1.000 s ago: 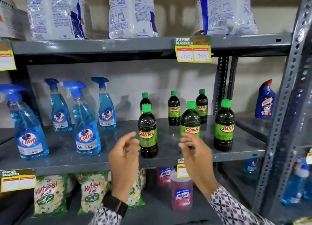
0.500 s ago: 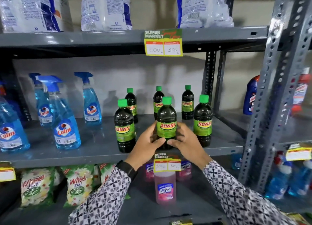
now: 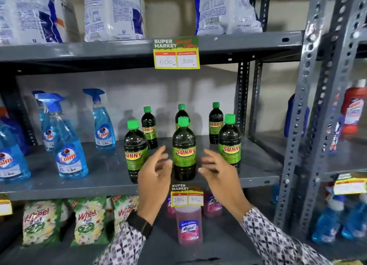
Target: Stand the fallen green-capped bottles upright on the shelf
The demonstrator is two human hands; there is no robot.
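Observation:
Several dark green-capped "Sunny" bottles stand upright on the grey middle shelf. The front row holds a left bottle, a middle bottle and a right bottle; three more stand behind, the back left bottle among them. My left hand is open just left of the middle front bottle, fingers spread and apart from it. My right hand is open just right of the same bottle, also not touching. No green-capped bottle lies on its side in view.
Blue Colin spray bottles stand at the shelf's left. White detergent bags fill the shelf above. Wheel packets and a pink Lizol bottle sit below. A perforated grey upright stands at the right. Price tags hang from shelf edges.
Half a second ago both hands were closed around the middle front bottle. Both have let go and drawn back to either side; the bottle stays upright.

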